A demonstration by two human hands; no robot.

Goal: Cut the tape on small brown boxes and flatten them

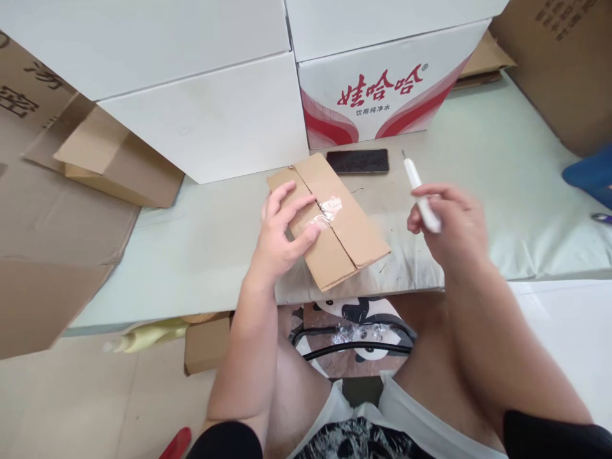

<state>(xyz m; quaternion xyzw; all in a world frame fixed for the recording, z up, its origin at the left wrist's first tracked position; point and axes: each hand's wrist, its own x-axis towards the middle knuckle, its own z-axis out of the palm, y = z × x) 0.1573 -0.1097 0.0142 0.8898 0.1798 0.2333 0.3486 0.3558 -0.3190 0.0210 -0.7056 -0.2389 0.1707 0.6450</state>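
A small brown cardboard box (pixel 344 217) lies at a slant on the pale green padded surface. Crumpled clear tape (pixel 329 207) sticks across its middle seam, and the flaps look closed. My left hand (pixel 284 233) rests on the box's left part with fingers spread, the thumb close to the tape. To the right of the box, apart from it, my right hand (pixel 452 223) is closed around a white pen-shaped tool (pixel 423 201). A thin metal tip points up and away from me; its exact kind does not show.
Behind the box lies a black phone (pixel 358 161). White cartons (pixel 205 121) and a red-printed water carton (pixel 382 102) stand at the back. Larger cardboard (pixel 67 236) is on the left, a blue object (pixel 590 175) at the right edge. Below is a black-framed panda-print stool (pixel 354 347).
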